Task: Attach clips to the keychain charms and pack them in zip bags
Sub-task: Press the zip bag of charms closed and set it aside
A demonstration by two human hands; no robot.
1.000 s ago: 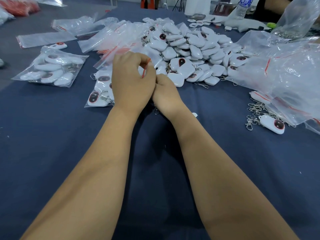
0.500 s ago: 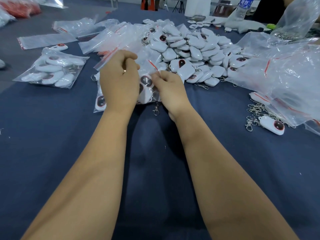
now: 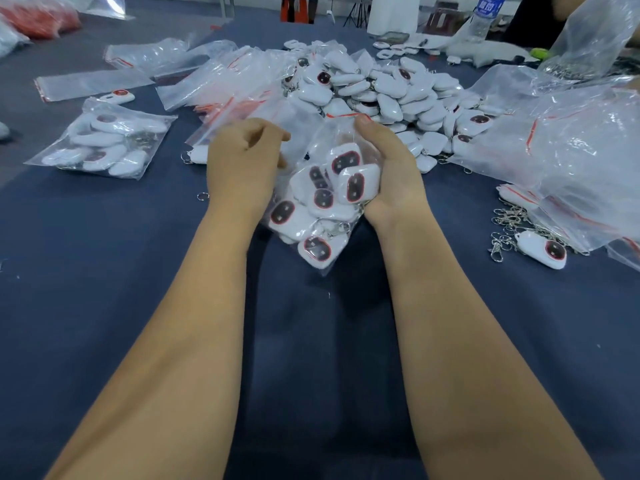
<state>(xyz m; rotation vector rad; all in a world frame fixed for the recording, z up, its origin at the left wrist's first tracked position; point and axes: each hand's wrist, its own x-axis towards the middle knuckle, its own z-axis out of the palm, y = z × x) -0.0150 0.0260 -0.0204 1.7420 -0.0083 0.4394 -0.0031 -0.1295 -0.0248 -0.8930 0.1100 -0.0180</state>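
A clear zip bag (image 3: 322, 202) with a red seal strip holds several white keychain charms with dark red-rimmed faces. It hangs between my hands just above the blue table. My right hand (image 3: 388, 171) grips its right side, thumb near the seal at the top. My left hand (image 3: 242, 161) is curled against the bag's left side; its fingertips are hidden. A big pile of loose white charms (image 3: 381, 91) lies behind. A single charm (image 3: 543, 249) and a heap of metal clips (image 3: 509, 223) lie at the right.
A filled zip bag (image 3: 104, 143) lies at the left, with empty zip bags (image 3: 214, 81) behind it. Large crumpled plastic bags (image 3: 571, 150) cover the right side. A loose ring (image 3: 203, 196) lies near my left wrist. A water bottle (image 3: 485, 12) stands far back.
My hands have parted and lifted the filled bag toward me. The right hand now grips the bag's right side, and the charms inside are in plain view.
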